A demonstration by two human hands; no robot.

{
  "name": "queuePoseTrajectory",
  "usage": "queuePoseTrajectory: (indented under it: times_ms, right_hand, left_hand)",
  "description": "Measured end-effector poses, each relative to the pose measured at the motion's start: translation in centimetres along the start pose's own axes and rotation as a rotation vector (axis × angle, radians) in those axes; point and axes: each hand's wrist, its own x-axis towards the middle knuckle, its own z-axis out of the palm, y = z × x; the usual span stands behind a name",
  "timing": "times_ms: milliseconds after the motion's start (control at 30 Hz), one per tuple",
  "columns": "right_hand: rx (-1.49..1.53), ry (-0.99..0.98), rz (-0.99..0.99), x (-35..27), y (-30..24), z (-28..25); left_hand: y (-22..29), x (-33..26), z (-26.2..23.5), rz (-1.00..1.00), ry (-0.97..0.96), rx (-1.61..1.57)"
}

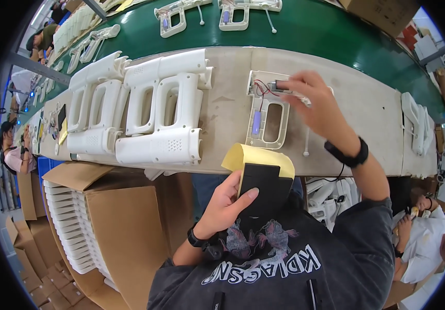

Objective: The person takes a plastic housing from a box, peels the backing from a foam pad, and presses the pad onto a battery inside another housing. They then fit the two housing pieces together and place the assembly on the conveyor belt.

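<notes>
My left hand (226,203) is closed on a black foam sheet (264,181) with a curled yellow backing paper (251,155) behind it, held in front of my chest at the bench's near edge. Over the open white housing half (283,135) hovers my right hand (313,98), its fingers apart and slightly blurred. Its fingertips are beside a small motor (272,86) with red wires; a dark piece (283,84) lies at the fingertips, and I cannot tell whether they touch it. In the handle sits a purple battery (256,123). A thin white rod (306,144) sticks out near my right wrist.
Several white housing shells (163,103) stand in rows on the left of the bench (227,111). Beyond runs a green conveyor (305,31) carrying more housing halves. A cardboard box (127,222) of stacked white parts is at lower left. Co-workers sit left and right.
</notes>
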Motion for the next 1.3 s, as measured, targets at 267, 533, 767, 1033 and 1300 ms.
queuePoseTrajectory:
  times_ms: [267, 533, 767, 1033, 1300]
  right_hand:
    - [0.226, -0.274, -0.027, -6.3, -7.1, 0.7]
    - [0.741, -0.607, 0.322, -6.9, -5.5, -0.3]
    - [0.526, -0.179, 0.152, -4.0, -1.9, -0.9]
    - [-0.098, -0.322, -0.334, -0.8, 0.5, 2.7]
    - [-0.152, -0.404, -0.409, 0.3, 0.2, 3.1]
  left_hand:
    - [-0.8, 0.9, 0.9, 0.008, 0.151, 0.012]
    - [-2.2, -0.8, -1.0, -0.043, 0.024, 0.346]
    - [-1.4, -2.1, -2.4, -0.106, -0.049, 0.151]
    - [-3.1, -2.7, -2.4, -0.086, -0.138, 0.097]
    - [-3.4, -2.8, -1.8, -0.107, -0.122, 0.057]
